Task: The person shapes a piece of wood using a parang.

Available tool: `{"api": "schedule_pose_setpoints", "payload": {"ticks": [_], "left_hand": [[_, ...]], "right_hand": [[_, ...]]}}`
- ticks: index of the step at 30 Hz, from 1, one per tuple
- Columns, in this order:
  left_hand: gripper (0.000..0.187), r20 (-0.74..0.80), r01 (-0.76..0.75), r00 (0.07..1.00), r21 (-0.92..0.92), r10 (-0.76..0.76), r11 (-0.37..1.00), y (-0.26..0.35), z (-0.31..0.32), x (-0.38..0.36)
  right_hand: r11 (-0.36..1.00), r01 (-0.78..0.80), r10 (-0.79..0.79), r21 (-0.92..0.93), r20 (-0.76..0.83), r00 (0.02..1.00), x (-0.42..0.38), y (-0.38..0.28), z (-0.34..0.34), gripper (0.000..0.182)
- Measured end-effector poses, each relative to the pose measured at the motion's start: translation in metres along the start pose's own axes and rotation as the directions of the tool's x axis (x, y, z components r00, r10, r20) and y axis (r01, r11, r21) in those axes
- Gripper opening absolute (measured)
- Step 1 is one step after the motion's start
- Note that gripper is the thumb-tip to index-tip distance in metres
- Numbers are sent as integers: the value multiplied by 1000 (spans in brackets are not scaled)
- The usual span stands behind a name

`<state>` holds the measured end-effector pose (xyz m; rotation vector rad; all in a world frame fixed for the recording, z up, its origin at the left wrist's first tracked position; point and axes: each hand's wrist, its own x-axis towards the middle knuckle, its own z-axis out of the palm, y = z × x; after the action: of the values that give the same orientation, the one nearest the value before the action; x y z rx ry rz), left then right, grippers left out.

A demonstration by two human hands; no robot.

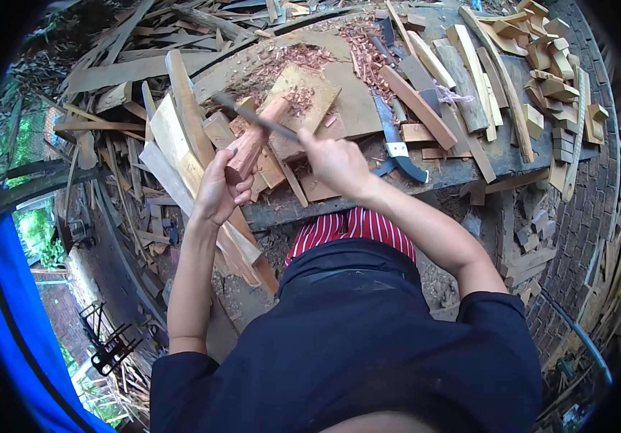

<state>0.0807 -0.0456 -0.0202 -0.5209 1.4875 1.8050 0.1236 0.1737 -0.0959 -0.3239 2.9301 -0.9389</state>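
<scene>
Since the long blade [256, 117] lies right across the red piece of wood [250, 150], it is best to keep the left hand [217, 189] low down, well out of its way. Those left fingers are curled around the near end of the wood, and the right hand [336, 167] is closed tight around the blade's near end. Small, light strokes that go away from the left hand would be safest, I think, and the far end should press on something firm so it can't wobble. A turn of the wood now and then would help keep the sides even. The red wood is up over the near part of the pale block [323, 88], tilted, with its far end close to a pile of red chips [300, 99]. It is long and chunky, pinkish red, with a rough, bumpy side and a flat, darker near end.
</scene>
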Motion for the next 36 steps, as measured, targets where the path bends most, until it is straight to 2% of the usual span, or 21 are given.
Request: {"api": "schedule_pose_setpoints", "payload": {"ticks": [1,3,5,7,9,10,13,14,15,17,19,21,23,25,26,27,29,31,32,33,36], "left_hand": [[43,-5,11,1000,10,-11,1000,1,-2,0],[44,21,20,1000,11,-20,1000,-1,-7,0],[45,58,34,998,-82,-30,996,-2,-9,-2],[45,66,28,998,-80,-22,996,5,-9,-3],[46,82,51,996,-116,-42,992,4,-6,1],[46,115,125,988,-233,-101,964,6,-10,4],[46,166,186,977,-371,-133,910,13,-9,3],[47,160,196,977,-398,-142,896,11,-13,4],[47,154,187,979,-401,-135,897,9,-14,5],[47,148,206,977,-465,-154,861,9,-14,3],[47,175,196,976,-470,-126,861,10,-11,6],[47,174,187,977,-421,-124,888,14,-12,7],[47,130,189,980,-390,-149,901,17,-7,4],[46,125,170,983,-353,-133,920,15,-9,4],[46,122,158,985,-355,-122,922,13,-10,5],[46,119,144,987,-325,-110,935,10,-11,4],[46,132,133,986,-285,-99,949,12,-9,6],[45,99,110,991,-254,-87,961,13,-5,3],[46,104,125,989,-267,-101,955,14,-4,3],[46,98,132,989,-269,-109,954,14,-5,3],[46,123,177,982,-306,-145,935,16,-11,3]], "right_hand": [[997,77,-77,2,-3,997,-7,-11,-6,25],[996,82,-79,-37,65,995,-5,2,2,29],[993,-89,89,-83,-6,996,13,47,24,34],[979,-147,139,-139,-64,988,25,56,21,37],[984,-124,132,-126,54,990,19,47,14,32],[990,-111,121,-92,115,986,13,26,2,33],[987,160,-155,36,-99,983,-10,3,9,24],[1000,23,-23,-5,107,994,-1,9,9,24],[994,-34,36,-99,18,999,7,27,20,24],[989,-135,134,-62,-20,991,23,59,35,23],[990,-105,101,-92,-54,993,20,44,21,22],[996,-90,91,-11,36,995,13,20,10,23],[996,82,-82,18,-25,996,-4,-2,2,28],[998,0,9,-59,158,987,2,8,-4,31],[994,-94,100,-58,106,989,11,27,6,30],[978,-163,184,-133,163,969,21,50,14,28],[981,-126,130,-149,19,991,23,64,20,29],[993,-95,100,-69,57,993,18,40,8,31],[1000,-7,7,-25,9,1000,7,23,1,30],[999,30,-27,-37,92,995,1,9,-5,33],[993,-94,103,-68,134,986,11,30,6,30]]}}
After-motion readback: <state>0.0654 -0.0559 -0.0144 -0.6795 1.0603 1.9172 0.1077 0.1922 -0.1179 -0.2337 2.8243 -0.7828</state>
